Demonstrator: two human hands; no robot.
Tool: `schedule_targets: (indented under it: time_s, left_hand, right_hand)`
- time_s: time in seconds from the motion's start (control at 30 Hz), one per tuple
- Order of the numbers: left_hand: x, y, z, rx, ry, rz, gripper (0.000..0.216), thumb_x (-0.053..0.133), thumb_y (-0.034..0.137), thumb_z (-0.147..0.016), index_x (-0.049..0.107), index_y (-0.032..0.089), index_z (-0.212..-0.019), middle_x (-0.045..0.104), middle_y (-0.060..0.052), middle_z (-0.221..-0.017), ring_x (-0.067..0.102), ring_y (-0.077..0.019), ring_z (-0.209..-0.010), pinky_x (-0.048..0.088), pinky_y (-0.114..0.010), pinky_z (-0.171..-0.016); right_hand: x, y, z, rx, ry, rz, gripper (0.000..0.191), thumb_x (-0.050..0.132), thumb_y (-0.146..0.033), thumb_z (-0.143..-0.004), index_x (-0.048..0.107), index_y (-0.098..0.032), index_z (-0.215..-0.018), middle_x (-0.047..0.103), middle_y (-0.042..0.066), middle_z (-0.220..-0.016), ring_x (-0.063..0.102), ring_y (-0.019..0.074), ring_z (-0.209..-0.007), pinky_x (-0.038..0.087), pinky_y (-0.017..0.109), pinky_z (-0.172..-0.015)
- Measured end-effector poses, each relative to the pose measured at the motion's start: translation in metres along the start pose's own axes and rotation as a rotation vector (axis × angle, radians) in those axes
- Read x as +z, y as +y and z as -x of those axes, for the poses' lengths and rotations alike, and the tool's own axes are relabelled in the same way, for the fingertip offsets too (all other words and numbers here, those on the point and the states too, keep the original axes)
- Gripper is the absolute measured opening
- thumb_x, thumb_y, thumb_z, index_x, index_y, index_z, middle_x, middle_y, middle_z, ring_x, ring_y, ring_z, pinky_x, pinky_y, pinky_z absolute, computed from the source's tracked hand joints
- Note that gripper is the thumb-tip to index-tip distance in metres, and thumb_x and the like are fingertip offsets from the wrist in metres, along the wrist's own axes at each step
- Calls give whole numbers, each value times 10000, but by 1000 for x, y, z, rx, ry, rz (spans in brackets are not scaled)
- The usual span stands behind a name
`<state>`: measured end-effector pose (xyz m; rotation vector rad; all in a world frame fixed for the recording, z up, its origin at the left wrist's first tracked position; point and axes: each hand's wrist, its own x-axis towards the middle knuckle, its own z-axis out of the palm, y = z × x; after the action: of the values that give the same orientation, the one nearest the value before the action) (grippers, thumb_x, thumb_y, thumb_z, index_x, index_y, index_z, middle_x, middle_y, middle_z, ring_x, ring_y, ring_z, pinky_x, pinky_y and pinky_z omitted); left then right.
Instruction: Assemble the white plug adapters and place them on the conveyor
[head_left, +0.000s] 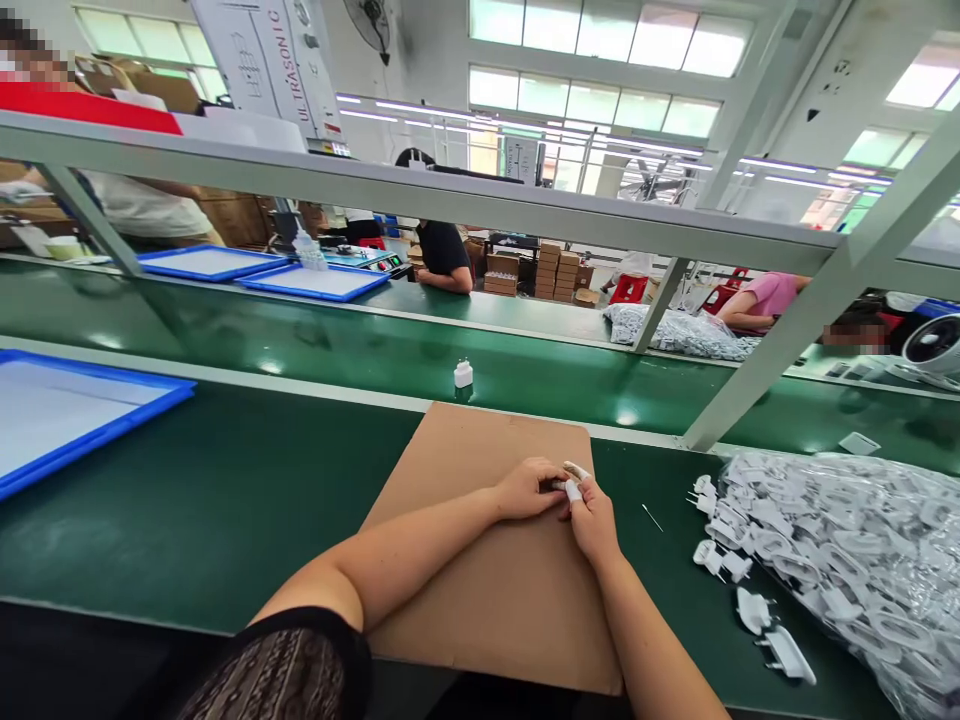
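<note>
My left hand and my right hand meet over a brown cardboard sheet on the green bench. Both are closed in a pinch on one small white plastic part held between their fingertips. White finger cots cover some of my right fingers. A clear bag full of white plug parts lies to the right, with several loose white plug parts beside it on the mat. A single white plug stands on the conveyor belt beyond the cardboard.
A blue-framed white tray sits at the left. A grey metal frame crosses above the belt. Across the belt are more blue trays, another bag of parts, stacked cartons and other people at work.
</note>
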<state>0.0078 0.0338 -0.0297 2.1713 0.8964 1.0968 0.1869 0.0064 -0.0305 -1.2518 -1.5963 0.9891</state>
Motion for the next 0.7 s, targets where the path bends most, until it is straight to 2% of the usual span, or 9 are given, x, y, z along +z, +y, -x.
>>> schedule_targets:
  time_s: [0.07, 0.2, 0.3, 0.4, 0.47, 0.57, 0.7]
  left_hand:
    - [-1, 1, 1, 10, -19, 19, 218, 687, 290, -885, 754, 185, -1064, 756, -69, -915, 666, -194, -824, 513, -313, -794]
    - [-3, 5, 0, 71, -63, 51, 192, 637, 314, -942, 748, 184, -1031, 770, -84, -990, 679, -209, -921, 513, -333, -875]
    - [-4, 8, 0, 106, -85, 63, 178, 632, 307, -950, 747, 178, -996, 773, -94, -1010, 676, -220, -950, 508, -345, -897]
    - [-5, 11, 1, 104, -92, 88, 161, 637, 288, -942, 748, 180, -986, 760, -92, -1008, 671, -218, -948, 510, -339, -880]
    - [-5, 12, 2, 91, -88, 94, 156, 638, 262, -931, 751, 182, -1002, 750, -86, -991, 668, -216, -938, 511, -335, -867]
    - [-4, 14, 3, 54, -89, 85, 169, 633, 214, -908, 757, 183, -1019, 738, -82, -972, 661, -212, -920, 509, -324, -834]
    - [-4, 15, 4, 16, -97, 80, 127, 622, 175, -880, 745, 175, -912, 701, -71, -911, 630, -195, -856, 494, -302, -771]
  right_hand:
    - [0, -2, 1, 19, -19, -17, 585, 527, -467, -889, 627, -148, -1369, 685, 11, -684, 639, 199, -559, 544, 327, -621]
    - [1, -8, 4, 47, -73, -43, 640, 501, -455, -896, 582, -132, -1444, 660, 1, -621, 600, 190, -480, 521, 325, -570]
    - [1, -13, 8, 27, -116, -49, 656, 472, -430, -913, 549, -113, -1483, 588, -24, -515, 575, 192, -455, 507, 312, -544]
    - [-1, -14, 10, -3, -156, -48, 644, 450, -386, -908, 550, -111, -1482, 567, -33, -495, 569, 184, -452, 501, 291, -527]
    - [-1, -13, 10, -13, -167, -29, 636, 443, -348, -890, 565, -117, -1470, 593, -25, -531, 565, 171, -443, 491, 276, -504]
    - [0, -9, 9, -12, -165, 7, 620, 450, -311, -880, 577, -166, -1469, 698, 12, -711, 562, 146, -437, 485, 265, -477]
    - [1, -4, 8, -75, -149, 52, 582, 475, -277, -901, 591, -239, -1471, 752, 31, -885, 652, 172, -584, 562, 281, -588]
